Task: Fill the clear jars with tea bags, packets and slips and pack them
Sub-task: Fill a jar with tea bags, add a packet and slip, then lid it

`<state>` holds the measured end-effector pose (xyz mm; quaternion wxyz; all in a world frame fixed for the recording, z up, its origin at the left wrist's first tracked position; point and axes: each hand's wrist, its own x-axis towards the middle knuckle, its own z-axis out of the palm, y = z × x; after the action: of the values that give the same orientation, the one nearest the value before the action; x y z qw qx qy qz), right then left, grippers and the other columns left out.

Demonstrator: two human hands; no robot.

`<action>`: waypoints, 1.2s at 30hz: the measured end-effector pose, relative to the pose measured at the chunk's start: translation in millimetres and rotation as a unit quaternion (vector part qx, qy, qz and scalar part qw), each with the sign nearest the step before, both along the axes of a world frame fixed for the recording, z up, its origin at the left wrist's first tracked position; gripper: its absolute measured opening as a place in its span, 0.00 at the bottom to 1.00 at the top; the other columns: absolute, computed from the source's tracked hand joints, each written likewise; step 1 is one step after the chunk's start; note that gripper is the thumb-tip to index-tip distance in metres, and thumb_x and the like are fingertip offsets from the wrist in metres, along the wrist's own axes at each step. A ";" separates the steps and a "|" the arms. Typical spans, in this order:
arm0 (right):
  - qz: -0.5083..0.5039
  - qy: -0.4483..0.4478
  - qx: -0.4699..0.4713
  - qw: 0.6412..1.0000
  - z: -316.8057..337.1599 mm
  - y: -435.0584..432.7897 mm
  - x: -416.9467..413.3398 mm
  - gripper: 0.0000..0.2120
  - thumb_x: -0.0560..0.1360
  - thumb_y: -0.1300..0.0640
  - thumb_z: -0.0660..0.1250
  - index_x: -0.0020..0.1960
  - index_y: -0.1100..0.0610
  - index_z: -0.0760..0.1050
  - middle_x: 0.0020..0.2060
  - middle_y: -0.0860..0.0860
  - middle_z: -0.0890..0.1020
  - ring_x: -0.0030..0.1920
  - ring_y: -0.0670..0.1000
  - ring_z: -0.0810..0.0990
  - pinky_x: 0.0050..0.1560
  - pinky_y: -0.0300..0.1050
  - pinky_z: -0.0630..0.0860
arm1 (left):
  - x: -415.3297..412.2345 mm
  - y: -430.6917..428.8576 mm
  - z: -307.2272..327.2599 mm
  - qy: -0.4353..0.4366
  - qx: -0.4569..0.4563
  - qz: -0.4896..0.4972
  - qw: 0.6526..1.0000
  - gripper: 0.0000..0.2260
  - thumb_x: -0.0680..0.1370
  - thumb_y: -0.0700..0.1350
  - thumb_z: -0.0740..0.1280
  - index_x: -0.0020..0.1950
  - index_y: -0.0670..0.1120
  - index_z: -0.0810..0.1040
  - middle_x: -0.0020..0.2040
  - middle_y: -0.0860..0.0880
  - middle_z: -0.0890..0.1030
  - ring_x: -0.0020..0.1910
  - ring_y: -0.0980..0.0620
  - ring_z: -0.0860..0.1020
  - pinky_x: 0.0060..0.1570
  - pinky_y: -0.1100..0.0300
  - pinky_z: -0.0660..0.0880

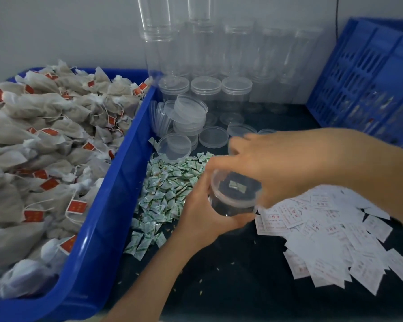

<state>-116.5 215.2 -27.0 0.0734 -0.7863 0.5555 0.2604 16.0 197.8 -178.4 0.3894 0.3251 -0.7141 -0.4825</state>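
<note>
At the middle of the bench (219,287), head view: the left hand (205,210) cups a clear jar (233,198) from below and the side, fingers wrapped round its wall, so the mouth faces up toward us. The right hand (284,168) sits over the top, fingers curled onto the far rim. With the motion blur we cannot tell whether a lid lies under them. One small packet (236,186) shows inside, and we make out no tea bag there.

We judge the supplies are laid out for short reaches:
- packet pile (163,196) just left of the jar
- white slips (323,231) just right of it
- loose lids (213,137) behind it
- tea bags (44,135) heaped in the blue bin (116,182) along the left edge

The empty jars (207,54) stand stacked at the back edge. A blue crate (370,77) leans at the back-right corner, presumably for packing.
</note>
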 end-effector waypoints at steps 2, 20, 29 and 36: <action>-0.004 -0.023 0.056 0.998 9.2 -2.4 -2.8 0.43 0.68 0.47 0.78 0.70 0.30 0.52 0.67 0.43 0.54 0.62 0.48 0.63 0.44 0.43 0.73 | -0.6 -0.3 -1.4 -0.007 0.004 0.006 1.000 0.31 0.56 0.57 0.79 0.56 0.62 0.71 0.53 0.70 0.77 0.53 0.70 0.76 0.46 0.78 0.70; -0.044 0.018 -0.051 0.998 -4.8 0.7 10.6 0.22 0.77 0.34 0.60 0.63 0.47 0.69 0.41 0.48 0.72 0.37 0.48 0.72 0.33 0.44 0.66 | -0.7 -1.3 -5.0 0.022 0.026 -0.034 0.999 0.35 0.60 0.51 0.80 0.64 0.51 0.73 0.57 0.67 0.77 0.58 0.67 0.75 0.48 0.76 0.72; -0.033 0.035 -0.088 0.995 -15.3 -1.1 10.6 0.32 0.78 0.30 0.52 0.70 0.53 0.63 0.42 0.51 0.72 0.36 0.49 0.70 0.35 0.46 0.66 | -1.7 -1.1 -2.3 0.027 0.026 -0.037 0.999 0.33 0.60 0.52 0.79 0.63 0.49 0.74 0.57 0.65 0.76 0.58 0.64 0.75 0.50 0.72 0.73; -0.054 0.003 0.029 0.998 7.4 -1.9 4.4 0.55 0.66 0.28 0.71 0.77 0.36 0.35 0.76 0.51 0.51 0.68 0.56 0.66 0.56 0.51 0.75 | -0.6 -0.3 -2.1 0.016 0.033 -0.032 0.999 0.36 0.60 0.53 0.80 0.63 0.65 0.69 0.59 0.65 0.75 0.60 0.66 0.74 0.50 0.76 0.71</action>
<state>-112.1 213.3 -19.6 0.1084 -0.7517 0.5900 0.2739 15.4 197.4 -180.5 0.3744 0.3071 -0.7017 -0.5227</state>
